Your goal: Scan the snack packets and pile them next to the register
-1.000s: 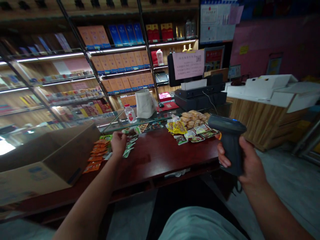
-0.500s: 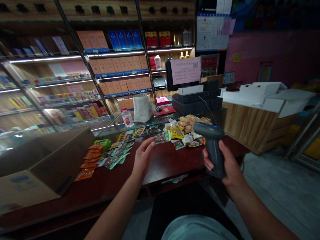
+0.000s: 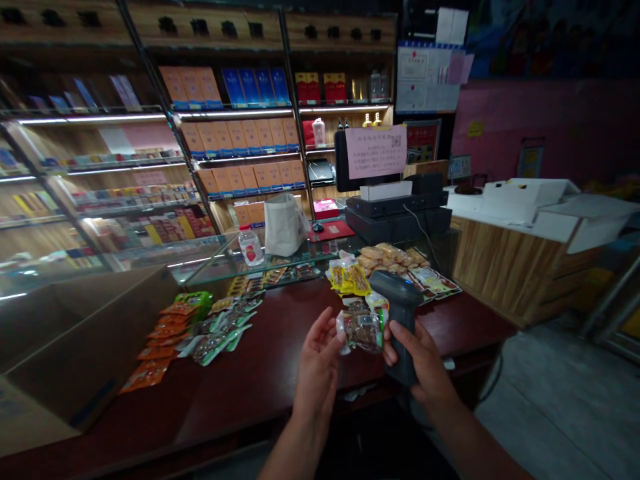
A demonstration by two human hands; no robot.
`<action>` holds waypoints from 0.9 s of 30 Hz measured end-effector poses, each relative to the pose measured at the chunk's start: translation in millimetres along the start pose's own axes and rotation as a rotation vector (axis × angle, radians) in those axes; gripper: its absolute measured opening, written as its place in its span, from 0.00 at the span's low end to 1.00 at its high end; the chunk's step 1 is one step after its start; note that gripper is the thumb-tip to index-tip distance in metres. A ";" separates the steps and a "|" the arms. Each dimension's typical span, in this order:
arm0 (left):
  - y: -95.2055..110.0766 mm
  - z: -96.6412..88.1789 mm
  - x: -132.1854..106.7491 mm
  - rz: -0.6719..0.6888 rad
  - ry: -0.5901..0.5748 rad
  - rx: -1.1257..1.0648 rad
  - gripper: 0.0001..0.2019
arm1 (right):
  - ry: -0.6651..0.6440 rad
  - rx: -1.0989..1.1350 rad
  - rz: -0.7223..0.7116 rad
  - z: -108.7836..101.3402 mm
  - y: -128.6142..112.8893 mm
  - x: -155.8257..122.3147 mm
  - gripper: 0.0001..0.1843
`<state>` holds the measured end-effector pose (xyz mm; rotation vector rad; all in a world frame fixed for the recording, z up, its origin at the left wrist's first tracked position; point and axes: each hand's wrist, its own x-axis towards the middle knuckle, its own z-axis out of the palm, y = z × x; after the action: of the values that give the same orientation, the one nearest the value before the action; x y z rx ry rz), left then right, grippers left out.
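My right hand [image 3: 423, 357] is wrapped round the grip of a dark grey barcode scanner [image 3: 400, 320], its head tilted toward the left. With its thumb and fingers, my left hand [image 3: 320, 353] pinches the left end of a small clear snack packet [image 3: 361, 330] with a green edge. The packet's right end meets the fingers of my right hand beside the scanner. Just beyond lie yellow snack packets [image 3: 347, 275], and behind the scanner a heap of tan wrapped snacks [image 3: 383, 257]. Flat white-and-green packets [image 3: 440, 283] rest to the right of the scanner.
On the dark red table [image 3: 270, 353], an open cardboard box [image 3: 95, 347] stands at left beside orange packets [image 3: 155, 350] and silver-green packets [image 3: 220, 333]. A glass case behind carries a bottle [image 3: 250, 247] and a white bag [image 3: 283, 227]. A monitor [image 3: 343, 160] stands behind the snacks.
My left hand has taken hold of the clear snack packet and brought it nearer. The scanner in my right hand has moved left and down, close to the packet.
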<state>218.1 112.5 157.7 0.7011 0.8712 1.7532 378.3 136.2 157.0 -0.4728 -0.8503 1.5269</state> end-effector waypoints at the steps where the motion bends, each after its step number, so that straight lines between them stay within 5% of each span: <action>1: -3.6 -1.4 -0.3 -0.060 -0.028 0.000 0.28 | 0.012 0.001 -0.002 -0.7 3.0 3.5 0.17; 6: -13.8 -3.9 -0.3 -0.207 -0.051 0.027 0.20 | 0.034 -0.001 0.027 -8.7 8.8 19.0 0.17; 12: -18.8 1.0 6.7 -0.322 -0.122 0.069 0.23 | 0.024 -0.019 0.072 -18.2 15.1 31.5 0.15; 17: -3.5 -9.9 43.7 -0.191 -0.031 0.166 0.28 | 0.010 -0.111 0.069 -27.2 12.6 38.6 0.16; 21: 10.5 -27.1 79.5 -0.058 0.056 0.264 0.21 | 0.058 -0.283 0.058 -32.5 6.8 34.5 0.16; 27: 2.8 -51.7 106.1 0.089 0.177 0.359 0.20 | 0.078 -0.504 0.143 -29.4 -1.5 22.5 0.24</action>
<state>142.1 200.4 136.6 0.8356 1.3146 1.7756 397.3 164.9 143.3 -0.9717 -1.1631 1.4044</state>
